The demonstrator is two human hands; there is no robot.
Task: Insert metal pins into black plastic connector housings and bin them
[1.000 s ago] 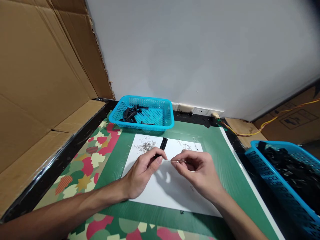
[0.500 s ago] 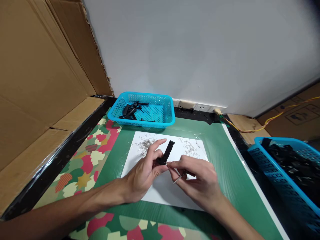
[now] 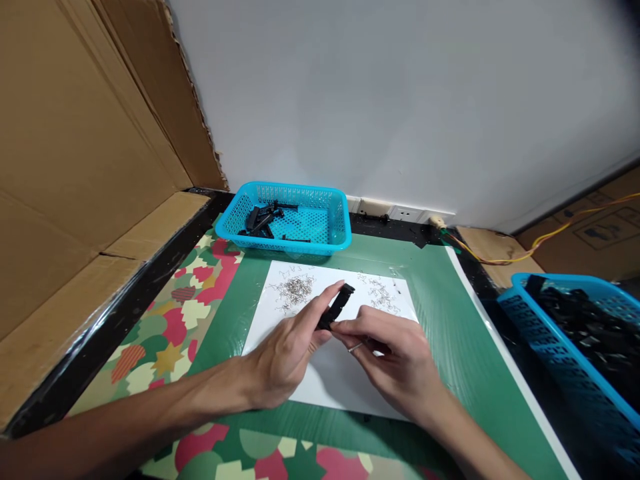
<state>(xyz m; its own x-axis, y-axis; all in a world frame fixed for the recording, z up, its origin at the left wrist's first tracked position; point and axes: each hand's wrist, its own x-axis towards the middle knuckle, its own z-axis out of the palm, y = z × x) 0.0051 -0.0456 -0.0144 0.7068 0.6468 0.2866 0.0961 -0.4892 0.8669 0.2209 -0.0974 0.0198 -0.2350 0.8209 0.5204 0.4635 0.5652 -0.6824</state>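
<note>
A narrow black plastic part point(image 3: 338, 307) is tilted above the white sheet point(image 3: 345, 380). My left hand point(image 3: 293, 353) grips it between thumb and fingers, with the index finger stretched along its side. At the part's lower end, the thumb and index finger of my right hand point(image 3: 393, 353) are pinched together; whatever tiny piece they hold is hidden. A ring shows on one right finger. Behind my left hand lies a pile of small metal pieces point(image 3: 295, 292), and a looser scatter of thin metal pieces point(image 3: 383, 295) lies beyond my right hand.
A blue basket point(image 3: 285, 247) with several black parts stands at the back. Another blue basket point(image 3: 520, 313), heaped with black parts, is at the right. Cardboard point(image 3: 75, 133) rises on the left. Power sockets point(image 3: 405, 213) and a yellow cable point(image 3: 537, 245) lie along the wall.
My left index finger has come down from its raised position onto the black part. The part is tilted slightly more to the right. My right hand stays pinched at its lower end.
</note>
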